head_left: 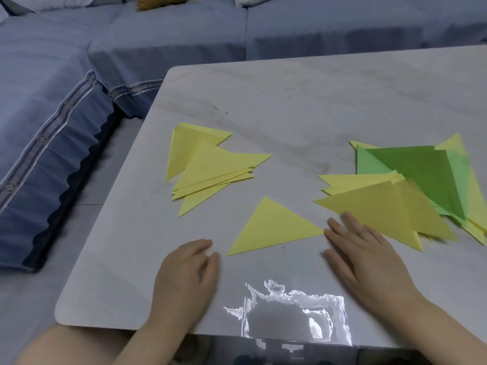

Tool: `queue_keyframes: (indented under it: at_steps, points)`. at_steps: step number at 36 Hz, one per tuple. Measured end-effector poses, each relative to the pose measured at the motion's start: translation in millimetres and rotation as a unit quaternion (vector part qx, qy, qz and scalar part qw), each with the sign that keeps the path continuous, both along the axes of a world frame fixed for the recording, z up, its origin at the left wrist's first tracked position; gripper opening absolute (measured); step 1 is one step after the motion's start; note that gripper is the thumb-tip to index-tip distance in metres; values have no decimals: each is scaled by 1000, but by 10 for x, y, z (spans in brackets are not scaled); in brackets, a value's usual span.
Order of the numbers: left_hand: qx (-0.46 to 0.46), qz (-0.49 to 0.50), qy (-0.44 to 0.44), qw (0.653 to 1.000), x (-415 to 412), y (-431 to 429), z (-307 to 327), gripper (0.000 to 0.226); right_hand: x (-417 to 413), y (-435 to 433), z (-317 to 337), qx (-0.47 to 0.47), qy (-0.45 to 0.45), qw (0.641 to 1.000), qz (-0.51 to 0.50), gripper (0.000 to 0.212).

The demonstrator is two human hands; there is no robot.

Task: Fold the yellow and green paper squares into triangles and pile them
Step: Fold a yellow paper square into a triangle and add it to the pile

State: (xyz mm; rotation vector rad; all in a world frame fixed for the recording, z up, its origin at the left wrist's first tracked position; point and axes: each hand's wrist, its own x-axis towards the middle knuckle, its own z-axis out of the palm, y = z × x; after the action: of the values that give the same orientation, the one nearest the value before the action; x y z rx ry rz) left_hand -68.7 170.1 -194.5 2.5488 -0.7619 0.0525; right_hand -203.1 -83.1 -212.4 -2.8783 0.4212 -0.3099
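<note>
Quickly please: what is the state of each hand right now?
Left hand: open, loosely curled, resting on the table, holding nothing.
Right hand: open, flat on the table, at the edge of the right paper pile.

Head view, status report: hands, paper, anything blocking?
Left hand open, empty. Right hand flat, fingertips at yellow-green heap. Yellow triangle lies between hands, yellow pile beyond. Nothing blocking.

The lone triangle (274,227) was yellow, as was the left pile (210,164). The right pile (421,175) mixed dark green, light green and yellow. The table (290,101) was pale grey, faintly marbled; the sofa cover (52,75) blue with patterned trim.
</note>
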Motion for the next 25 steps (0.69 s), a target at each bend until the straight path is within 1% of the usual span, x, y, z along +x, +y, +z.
queue_keyframes:
  at_steps: [1, 2, 3, 4, 6, 7, 9, 11, 13, 15, 17, 20, 21, 23, 25]
  points:
    - [-23, 52, 43, 997, -8, -55, 76, 45, 11, 11, -6, 6, -7, 1000, -3, 65]
    - [-42, 91, 84, 991, -5, -118, 123, 36, 23, 22, -14, 11, -13, 1000, -8, 61]
    - [-54, 113, 118, 985, -3, -192, 151, 24, 38, 30, -20, 15, -18, 1000, -15, 57]
    - [-50, 123, 147, 980, 3, -271, 179, 22, 57, 37, -27, 16, -24, 999, -23, 52]
    - [-4, 104, 182, 978, 25, -424, 198, 44, 109, 39, -20, 22, -38, 998, -40, 47]
    - [30, 90, 185, 978, 42, -494, 203, 54, 136, 40, -4, 28, -44, 997, -48, 46]
    - [107, 73, 186, 974, 70, -617, 221, 64, 187, 42, 27, 32, -54, 996, -58, 44]
    - [154, 65, 196, 966, 85, -709, 237, 61, 229, 51, 57, 37, -57, 995, -70, 40]
    - [162, 67, 214, 961, 108, -770, 251, 55, 246, 68, 68, 44, -56, 994, -85, 29]
    - [155, 63, 219, 961, 128, -792, 268, 49, 240, 79, 60, 41, -53, 993, -94, 22]
    - [127, 52, 218, 966, 131, -778, 269, 39, 236, 74, 56, 48, -52, 993, -97, 17]
    - [45, 32, 228, 972, 126, -743, 217, 14, 237, 80, 53, 66, -46, 991, -107, 11]
    - [12, 29, 228, 973, 143, -732, 185, 12, 236, 79, 54, 67, -44, 991, -107, 11]
    - [-68, 33, 224, 972, 225, -737, 171, 19, 227, 77, 84, 77, -36, 990, -110, 10]
    - [-179, 62, 222, 956, 375, -742, 242, 22, 201, 61, 105, 102, -25, 989, -108, 12]
